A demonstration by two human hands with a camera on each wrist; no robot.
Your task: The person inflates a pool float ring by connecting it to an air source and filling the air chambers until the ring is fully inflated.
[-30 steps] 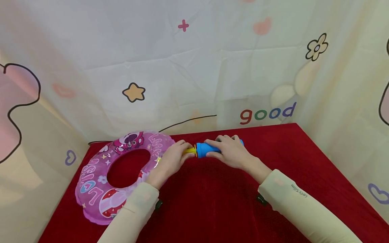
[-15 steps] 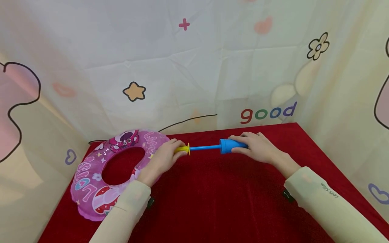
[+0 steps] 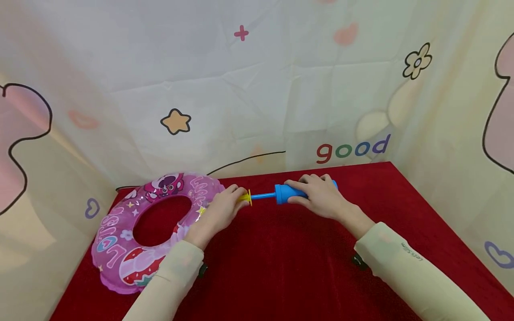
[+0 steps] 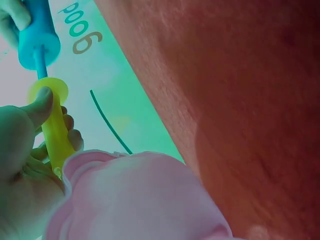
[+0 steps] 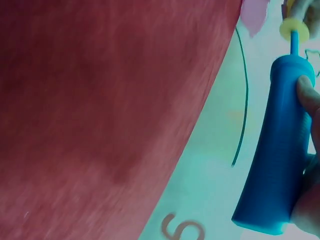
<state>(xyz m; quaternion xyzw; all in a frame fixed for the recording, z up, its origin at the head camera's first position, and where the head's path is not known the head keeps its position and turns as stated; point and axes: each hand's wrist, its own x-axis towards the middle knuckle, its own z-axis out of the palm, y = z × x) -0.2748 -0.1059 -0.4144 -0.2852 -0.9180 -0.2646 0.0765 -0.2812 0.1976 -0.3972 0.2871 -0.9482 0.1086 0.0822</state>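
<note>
A hand pump (image 3: 283,194) with a blue barrel is held level above the red cloth, its blue rod (image 3: 264,196) partly drawn out. My left hand (image 3: 221,209) grips the yellow end (image 4: 57,132) of the pump behind its round flange. Around the blue barrel (image 5: 277,145) curl the fingers and thumb of my right hand (image 3: 323,198). A pink inflatable swim ring (image 3: 114,227) with printed letters and a bear lies to the left, partly behind my left forearm. The yellow end reaches the ring's edge in the left wrist view; whether they are joined is hidden.
Red cloth (image 3: 289,267) covers the table. A pale printed curtain (image 3: 225,89) hangs behind and along both sides, meeting the table's back edge. Dark wrist cameras show below both cuffs.
My right hand first drew the blue barrel right, lengthening the exposed rod, then came partway back left. The left hand and the ring shifted slightly left and have stayed nearly there.
</note>
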